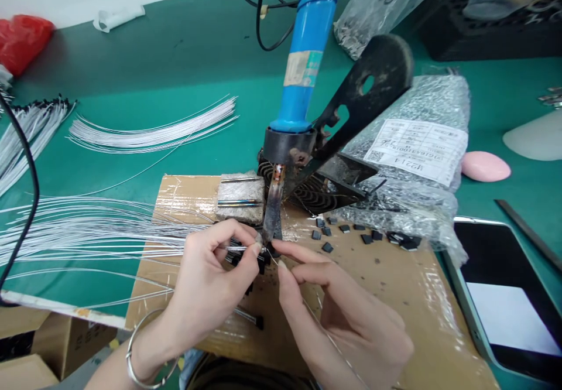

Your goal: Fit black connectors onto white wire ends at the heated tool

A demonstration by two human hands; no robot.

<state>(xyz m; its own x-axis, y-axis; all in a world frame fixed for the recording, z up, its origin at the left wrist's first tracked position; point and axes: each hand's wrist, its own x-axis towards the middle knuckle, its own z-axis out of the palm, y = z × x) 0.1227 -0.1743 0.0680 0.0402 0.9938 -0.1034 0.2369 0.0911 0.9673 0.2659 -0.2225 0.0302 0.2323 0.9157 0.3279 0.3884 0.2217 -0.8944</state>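
Observation:
My left hand (215, 287) is closed in a pinch under the soldering iron tip (271, 220). Between thumb and index finger is a small metal-ended piece, mostly hidden by the fingertips; whether it belongs to one of the white wires (175, 226) passing behind the hand, I cannot tell. Thin solder wire (336, 349) is pinched in my right hand (338, 308), its end close to the iron's tip and the left fingertips. The blue-handled soldering iron (302, 62) points downward in a black metal holder (369, 79). Black-ended pieces lie partly hidden beneath my hands.
A tape-covered cardboard sheet (395, 314) lies under the work. Small black squares (327, 247) are scattered on it, near a grey block (240, 194). Right are a labelled bubble-wrap package (417, 144), a pink egg-shaped object (486, 166) and a phone (513, 296). A wire bundle (153, 123) lies left.

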